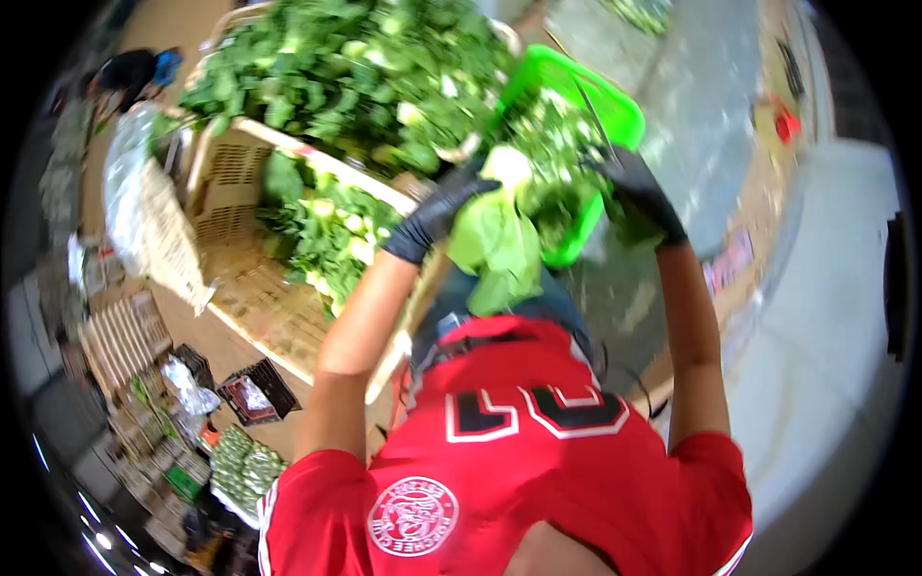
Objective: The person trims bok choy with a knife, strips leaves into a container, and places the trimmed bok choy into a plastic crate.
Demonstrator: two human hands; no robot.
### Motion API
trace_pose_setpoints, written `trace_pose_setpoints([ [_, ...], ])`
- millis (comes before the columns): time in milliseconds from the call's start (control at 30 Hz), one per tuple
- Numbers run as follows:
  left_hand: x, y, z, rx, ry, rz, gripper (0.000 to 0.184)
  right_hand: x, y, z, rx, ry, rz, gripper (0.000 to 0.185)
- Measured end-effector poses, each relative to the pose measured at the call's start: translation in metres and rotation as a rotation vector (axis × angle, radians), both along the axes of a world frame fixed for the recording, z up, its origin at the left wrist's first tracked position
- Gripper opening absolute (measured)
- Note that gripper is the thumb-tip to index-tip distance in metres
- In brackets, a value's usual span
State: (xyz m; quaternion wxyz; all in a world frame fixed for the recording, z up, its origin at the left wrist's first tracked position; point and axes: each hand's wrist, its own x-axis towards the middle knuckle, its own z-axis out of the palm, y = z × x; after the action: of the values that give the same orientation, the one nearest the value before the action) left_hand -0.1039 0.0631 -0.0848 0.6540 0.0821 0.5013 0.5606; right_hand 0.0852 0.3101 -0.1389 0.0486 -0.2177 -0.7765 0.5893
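My left hand [444,206], in a black glove, is closed around a head of bok choy [495,235]. Its pale stem base points away from me and its broad leaves hang toward my waist. My right hand [642,192], also gloved in black, is closed on a knife whose thin, long blade [593,115] angles up and left; its handle is hidden in the fist. Between and beyond both hands stands a bright green plastic basket [619,108] with leafy trimmings [552,125] in it. Motion blur softens the fingers.
A large crate heaped with leafy greens [355,72] stands ahead. Left of me, a tan plastic crate [259,302] holds more bok choy [336,221]. A plastic-draped crate [149,202] and a dark small crate [257,392] lie farther left. Another person [130,72] bends at far left.
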Motion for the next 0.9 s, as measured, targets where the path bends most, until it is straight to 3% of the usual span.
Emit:
trace_pose_setpoints([
  [67, -0.012, -0.021, -0.025, 0.034, -0.166, 0.272, 0.043, 0.000, 0.011, -0.034, 0.868, 0.191, 0.072, 0.034],
  [133, -0.034, -0.041, -0.037, 0.087, -0.267, 0.489, 0.038, -0.001, 0.002, -0.035, 0.660, -0.060, -0.048, 0.038],
  [167, -0.061, -0.055, -0.047, 0.010, -0.280, 0.573, 0.037, 0.002, 0.002, -0.044, 0.685, -0.205, -0.096, 0.039],
  [233, -0.127, -0.080, -0.042, 0.165, -0.207, 0.712, 0.037, -0.001, -0.007, -0.038, 0.591, -0.357, -0.108, 0.037],
  [333, -0.273, -0.126, -0.041, 0.380, 0.193, 0.795, 0.048, -0.004, -0.017, -0.058, 0.699, -0.342, -0.086, 0.032],
  [400, -0.318, -0.148, 0.021, 0.417, 0.418, 0.969, 0.064, -0.018, -0.030, -0.053, 0.709, -0.331, -0.054, 0.030],
  [467, -0.373, -0.192, 0.009, 0.020, 0.559, 1.155, 0.059, -0.027, -0.041, -0.049, 0.679, -0.267, -0.012, 0.028],
  [533, -0.344, -0.232, 0.013, -0.184, 0.992, 1.195, 0.051, -0.029, -0.037, -0.060, 0.680, -0.337, 0.049, 0.029],
  [567, -0.347, -0.264, -0.025, -0.206, 1.290, 1.219, 0.048, -0.034, -0.039, -0.063, 0.612, -0.426, 0.056, 0.029],
  [633, -0.292, -0.319, -0.083, -0.446, 1.462, 1.118, 0.038, -0.043, -0.047, -0.056, 0.439, -0.554, 0.044, 0.028],
  [700, -0.215, -0.372, -0.162, -0.805, 1.488, 0.821, 0.030, -0.048, -0.055, -0.057, 0.349, -0.634, 0.003, 0.026],
  [733, -0.168, -0.400, -0.203, -0.898, 1.508, 0.544, 0.025, -0.051, -0.060, -0.056, 0.314, -0.659, -0.008, 0.025],
  [767, -0.119, -0.423, -0.243, -1.149, 1.299, 0.257, 0.026, -0.053, -0.065, -0.055, 0.281, -0.684, -0.024, 0.025],
  [867, -0.025, -0.445, -0.280, -1.284, 0.967, -0.342, 0.025, -0.052, -0.075, -0.064, 0.259, -0.746, 0.004, 0.023],
  [900, -0.010, -0.448, -0.282, -1.232, 1.177, -0.415, 0.025, -0.052, -0.079, -0.064, 0.256, -0.770, 0.006, 0.023],
])
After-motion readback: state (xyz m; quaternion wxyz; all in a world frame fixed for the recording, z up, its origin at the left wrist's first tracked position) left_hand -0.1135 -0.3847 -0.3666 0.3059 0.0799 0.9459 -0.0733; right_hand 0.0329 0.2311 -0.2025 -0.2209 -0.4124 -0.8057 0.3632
